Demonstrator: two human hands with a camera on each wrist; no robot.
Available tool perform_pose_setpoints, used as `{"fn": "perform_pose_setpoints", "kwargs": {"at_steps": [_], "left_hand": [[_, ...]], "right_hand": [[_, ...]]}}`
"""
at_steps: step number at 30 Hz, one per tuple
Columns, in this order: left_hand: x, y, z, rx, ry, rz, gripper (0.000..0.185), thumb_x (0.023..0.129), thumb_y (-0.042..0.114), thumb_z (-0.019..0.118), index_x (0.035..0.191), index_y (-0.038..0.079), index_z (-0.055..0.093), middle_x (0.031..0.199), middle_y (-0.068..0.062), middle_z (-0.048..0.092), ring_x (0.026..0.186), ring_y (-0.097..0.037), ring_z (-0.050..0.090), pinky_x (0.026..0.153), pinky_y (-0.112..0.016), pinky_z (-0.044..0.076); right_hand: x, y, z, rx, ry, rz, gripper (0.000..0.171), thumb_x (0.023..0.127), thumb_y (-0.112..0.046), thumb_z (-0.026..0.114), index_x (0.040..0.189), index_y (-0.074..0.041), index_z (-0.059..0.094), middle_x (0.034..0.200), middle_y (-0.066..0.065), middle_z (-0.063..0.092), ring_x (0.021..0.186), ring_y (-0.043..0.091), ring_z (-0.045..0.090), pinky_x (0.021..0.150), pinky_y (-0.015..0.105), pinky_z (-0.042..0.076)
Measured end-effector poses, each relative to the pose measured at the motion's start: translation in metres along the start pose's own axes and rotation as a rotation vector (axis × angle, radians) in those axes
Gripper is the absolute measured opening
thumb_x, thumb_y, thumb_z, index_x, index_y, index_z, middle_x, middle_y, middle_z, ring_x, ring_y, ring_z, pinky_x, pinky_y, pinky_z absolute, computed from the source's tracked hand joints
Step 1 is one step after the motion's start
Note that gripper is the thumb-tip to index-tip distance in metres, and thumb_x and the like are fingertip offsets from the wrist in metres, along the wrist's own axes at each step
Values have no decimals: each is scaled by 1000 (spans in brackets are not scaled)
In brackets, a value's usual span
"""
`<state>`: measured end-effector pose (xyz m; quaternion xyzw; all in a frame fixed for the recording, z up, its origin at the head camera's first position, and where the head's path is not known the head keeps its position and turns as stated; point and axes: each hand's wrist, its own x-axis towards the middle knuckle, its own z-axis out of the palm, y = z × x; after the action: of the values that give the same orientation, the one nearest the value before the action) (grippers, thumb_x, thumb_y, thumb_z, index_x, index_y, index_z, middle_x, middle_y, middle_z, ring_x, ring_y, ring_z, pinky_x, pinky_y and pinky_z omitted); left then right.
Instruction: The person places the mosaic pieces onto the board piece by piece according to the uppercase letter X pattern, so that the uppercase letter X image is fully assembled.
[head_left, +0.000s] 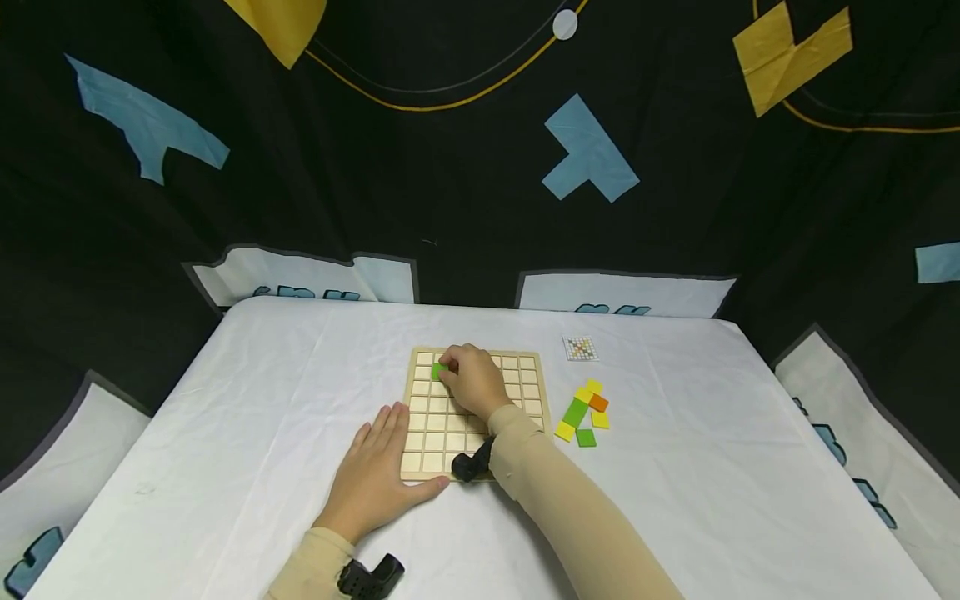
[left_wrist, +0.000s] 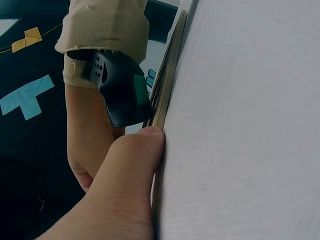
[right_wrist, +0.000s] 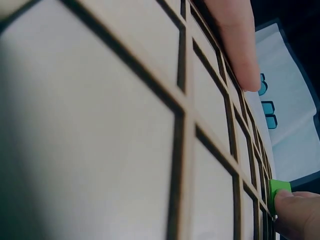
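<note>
A pale wooden board (head_left: 432, 462) with a grid of square cells lies on the table. Over its far left part, my right hand (head_left: 476, 382) pinches a green square tile (head_left: 438, 370) between thumb and fingers. The right wrist view shows that tile (right_wrist: 275, 192) upright at the grid, held by the fingertips. My left hand (head_left: 375, 479) lies by the near left corner, fingers straight against the left edge. Its thumb (left_wrist: 135, 155) presses along the board's near edge in the left wrist view.
Right of the board lie several loose tiles: yellow ones (head_left: 565, 431), green ones (head_left: 587, 437) and an orange one (head_left: 598, 402). A small card with a coloured grid pattern (head_left: 581, 348) sits farther back. White cloth covers the table (head_left: 720, 467); a dark curtain (head_left: 465, 200) hangs behind it.
</note>
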<state>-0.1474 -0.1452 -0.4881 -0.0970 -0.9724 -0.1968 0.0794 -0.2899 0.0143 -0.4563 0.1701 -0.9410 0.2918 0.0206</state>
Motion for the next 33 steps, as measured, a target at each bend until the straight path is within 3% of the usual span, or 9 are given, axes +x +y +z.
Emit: {"fn": "perform_pose_setpoints", "kwargs": {"at_steps": [9,17,24,33], "left_hand": [[2,2,0,1,12,7,119,75,82,59,154,-3,29,162,-16,29,152,-34,26,123,-52,23],[2,3,1,-8,0,0,120,75,82,59,154,-3,28,163,-16,27,152,-34,25,123,-52,22],[1,2,2,-11,-2,-2,121,75,83,59,154,-3,28,163,-16,28,152,-34,25,123,-53,22],[2,3,1,-7,-6,-10,121,75,82,60,154,-4,28,162,-17,28,152,-35,25,123,-53,21]], "right_hand": [[1,1,-2,-80,-25,0,22,94,-30,68,113,-19,72,99,-5,64,90,12,57,78,26,52],[-1,2,-3,-102,-36,-1,21,95,-32,67,110,-20,76,113,-1,66,106,19,60,92,36,54],[-8,5,-7,-74,-40,-46,19,95,-25,68,110,-16,75,111,-1,67,102,18,59,88,32,54],[-31,19,-36,-20,-67,-112,27,98,-18,63,125,-16,68,117,3,68,106,21,57,91,37,52]]}}
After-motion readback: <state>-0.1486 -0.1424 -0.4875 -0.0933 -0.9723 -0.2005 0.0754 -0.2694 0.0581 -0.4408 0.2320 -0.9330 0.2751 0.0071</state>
